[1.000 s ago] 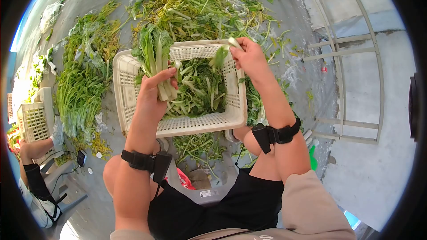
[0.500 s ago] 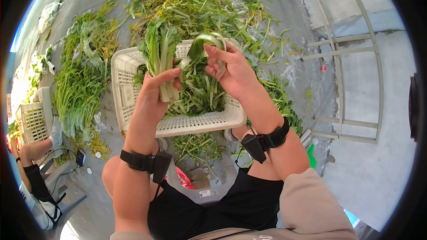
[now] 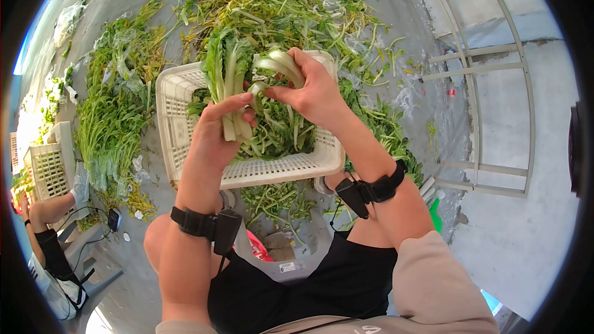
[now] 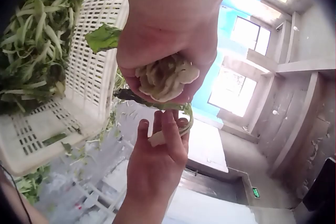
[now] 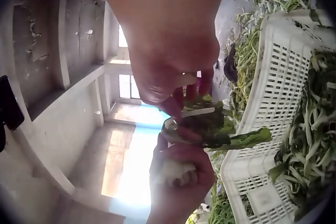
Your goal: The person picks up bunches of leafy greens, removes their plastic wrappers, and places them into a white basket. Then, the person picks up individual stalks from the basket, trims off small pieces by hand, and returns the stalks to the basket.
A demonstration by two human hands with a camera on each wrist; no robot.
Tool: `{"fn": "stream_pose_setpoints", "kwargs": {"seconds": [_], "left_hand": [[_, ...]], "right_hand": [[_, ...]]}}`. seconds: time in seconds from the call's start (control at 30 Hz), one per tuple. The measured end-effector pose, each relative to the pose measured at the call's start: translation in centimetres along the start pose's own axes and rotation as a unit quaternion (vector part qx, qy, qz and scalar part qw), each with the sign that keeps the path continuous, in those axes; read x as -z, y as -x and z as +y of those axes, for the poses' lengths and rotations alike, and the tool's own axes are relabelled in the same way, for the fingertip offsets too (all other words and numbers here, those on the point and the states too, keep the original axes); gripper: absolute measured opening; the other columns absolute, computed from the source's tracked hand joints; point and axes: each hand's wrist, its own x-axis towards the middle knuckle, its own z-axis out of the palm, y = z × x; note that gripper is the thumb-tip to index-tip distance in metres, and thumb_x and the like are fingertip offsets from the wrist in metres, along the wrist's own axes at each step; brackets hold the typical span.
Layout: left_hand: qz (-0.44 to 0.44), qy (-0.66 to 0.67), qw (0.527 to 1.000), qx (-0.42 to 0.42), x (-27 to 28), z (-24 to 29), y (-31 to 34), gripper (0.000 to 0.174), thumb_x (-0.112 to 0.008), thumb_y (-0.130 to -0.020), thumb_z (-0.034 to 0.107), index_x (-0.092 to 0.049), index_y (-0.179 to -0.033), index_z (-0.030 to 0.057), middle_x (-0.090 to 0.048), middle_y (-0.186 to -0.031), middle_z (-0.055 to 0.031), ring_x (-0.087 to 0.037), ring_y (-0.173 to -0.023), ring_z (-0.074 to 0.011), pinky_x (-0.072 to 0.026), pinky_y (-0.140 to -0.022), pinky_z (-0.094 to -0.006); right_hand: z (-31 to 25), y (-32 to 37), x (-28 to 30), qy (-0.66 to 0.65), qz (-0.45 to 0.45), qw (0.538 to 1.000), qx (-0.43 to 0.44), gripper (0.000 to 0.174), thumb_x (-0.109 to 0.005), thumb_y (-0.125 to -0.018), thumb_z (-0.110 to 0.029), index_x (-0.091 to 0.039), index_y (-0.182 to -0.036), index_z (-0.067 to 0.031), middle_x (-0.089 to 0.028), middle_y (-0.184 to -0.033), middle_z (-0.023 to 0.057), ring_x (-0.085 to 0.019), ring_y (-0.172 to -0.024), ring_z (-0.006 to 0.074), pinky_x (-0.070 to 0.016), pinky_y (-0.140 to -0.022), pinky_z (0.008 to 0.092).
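In the head view the left hand [image 3: 213,127] grips a bunch of leafy greens [image 3: 230,74], leaves up and pale stalk ends down, above a white basket [image 3: 281,176]. Right beside it the right hand [image 3: 315,96] pinches a bent, pale stalk [image 3: 279,63] between thumb and fingers. The left wrist view shows the cut ends [image 4: 167,78] of the bunch inside the curled left hand. Dark green leaves [image 5: 210,129] hang by the hands in the right wrist view. More cut greens [image 3: 281,130] lie inside the basket.
Heaps of greens [image 3: 117,111] and yellowed trimmings [image 3: 266,9] cover the floor left of and beyond the basket. A metal frame [image 3: 473,71] stands at right. Another person's leg [image 3: 52,207] and a second crate [image 3: 49,170] are at far left.
The right hand has moved from the basket's right rim in to the left hand, and its stalk now bends beside the bunch. The left hand keeps its hold, shifted slightly right.
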Motion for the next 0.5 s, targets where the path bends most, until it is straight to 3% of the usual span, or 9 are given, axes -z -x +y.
{"fn": "stream_pose_setpoints", "kwargs": {"seconds": [0.07,0.13,0.37,0.43,0.5], "left_hand": [[0.007,0.004,1.0,0.005,0.0,-0.2,0.0,0.033,-0.074,-0.081,0.005,-0.06,-0.111,0.0026,-0.062,-0.088,-0.0052,-0.058,-0.067,-0.0137,-0.0478,-0.062,-0.0306],[0.011,0.002,1.0,0.005,-0.1,-0.2,0.0,0.033,-0.075,-0.081,0.005,-0.06,-0.11,0.0028,-0.061,-0.087,-0.0052,-0.058,-0.066,-0.0137,-0.0478,-0.062,-0.0307],[0.042,-0.015,0.999,0.003,-0.4,0.1,0.3,0.027,-0.072,-0.083,0.007,-0.062,-0.108,0.0035,-0.062,-0.088,-0.0037,-0.055,-0.066,-0.0133,-0.044,-0.066,-0.0317],[0.033,-0.016,0.999,0.001,-0.3,0.1,0.3,0.027,-0.072,-0.083,0.007,-0.062,-0.108,0.0033,-0.062,-0.088,-0.0036,-0.055,-0.066,-0.0133,-0.0439,-0.066,-0.0317],[0.025,-0.017,1.0,0.0,-0.3,0.1,0.3,0.027,-0.072,-0.083,0.007,-0.062,-0.108,0.003,-0.062,-0.088,-0.0036,-0.055,-0.066,-0.0134,-0.0439,-0.066,-0.0316]], "right_hand": [[-0.2,-0.1,-0.1,0.01,0.012,1.0,0.01,0.036,-0.082,-0.082,-0.016,-0.061,-0.109,-0.004,-0.066,-0.097,0.0035,-0.057,-0.086,0.0114,-0.048,-0.079,0.03],[-0.2,-0.4,0.1,0.003,0.032,0.999,0.018,0.03,-0.081,-0.081,-0.012,-0.06,-0.1,-0.0005,-0.064,-0.088,0.0086,-0.059,-0.082,0.0147,-0.0491,-0.076,0.0324],[-0.5,-0.4,0.8,-0.008,0.03,0.999,0.012,0.028,-0.08,-0.081,-0.011,-0.061,-0.099,-0.0009,-0.067,-0.089,0.0084,-0.059,-0.081,0.0143,-0.0495,-0.075,0.0322],[-0.6,-0.4,0.9,0.026,0.015,0.999,0.021,0.026,-0.082,-0.08,-0.008,-0.064,-0.099,-0.0043,-0.066,-0.087,0.0002,-0.057,-0.081,0.0077,-0.0477,-0.075,0.0274],[-0.6,-0.3,0.7,0.034,0.006,0.999,0.033,0.026,-0.082,-0.08,-0.008,-0.064,-0.099,-0.0044,-0.066,-0.086,0.0005,-0.057,-0.081,0.0079,-0.0477,-0.075,0.0275]]}}
